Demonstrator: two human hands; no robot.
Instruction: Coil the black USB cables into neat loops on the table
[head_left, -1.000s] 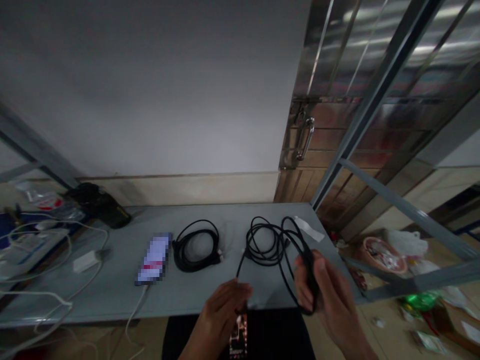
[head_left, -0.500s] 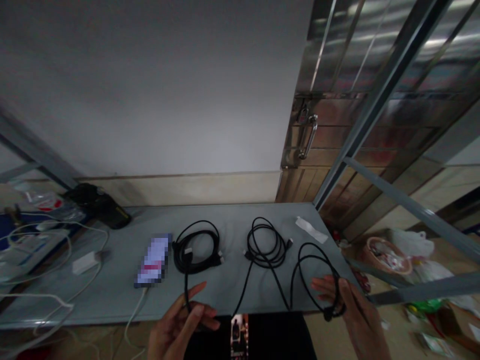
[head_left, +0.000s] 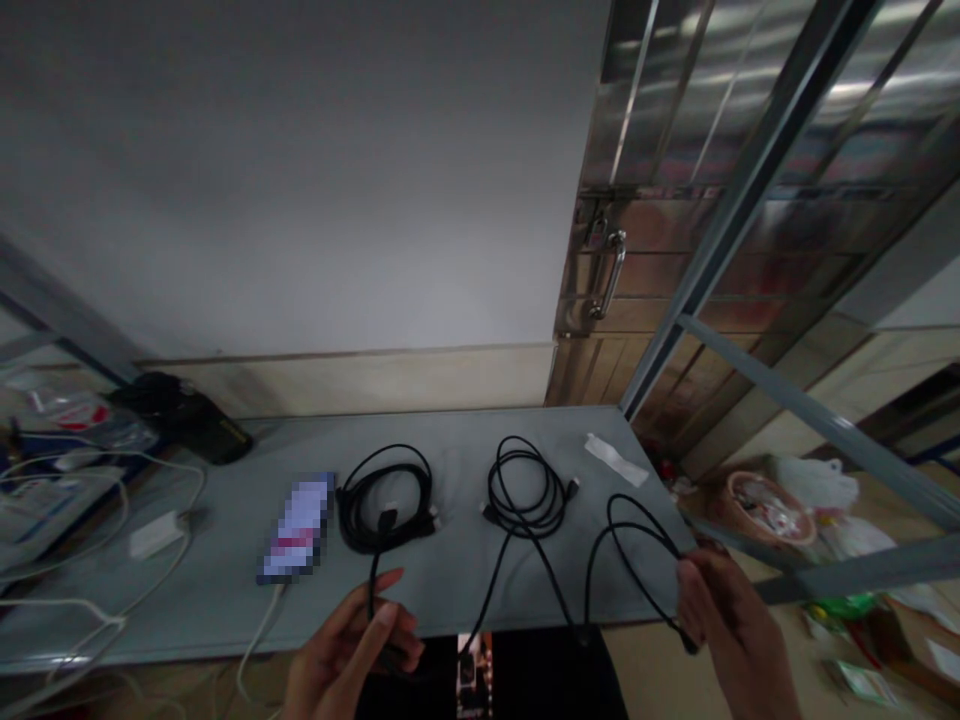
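Note:
My left hand, at the table's front edge, is closed around a black cable; its plug points up over the table. Behind that plug lies a coiled black cable with connector ends on its right. My right hand, past the front right corner, pinches a looped black cable. One dark end of the loop hangs below the fingers. Between the hands a second coil of black cable rests on the table, and strands run from it toward the front edge.
A phone with a white cord lies on the grey table. Left of it are a white adapter, white wires, a black case and a plastic bottle. A white strip lies far right, near a metal post.
My right hand has moved to the right and gripped the looped cable more closely, drawing it outward. My left hand still holds its cable. The whole view has shifted slightly.

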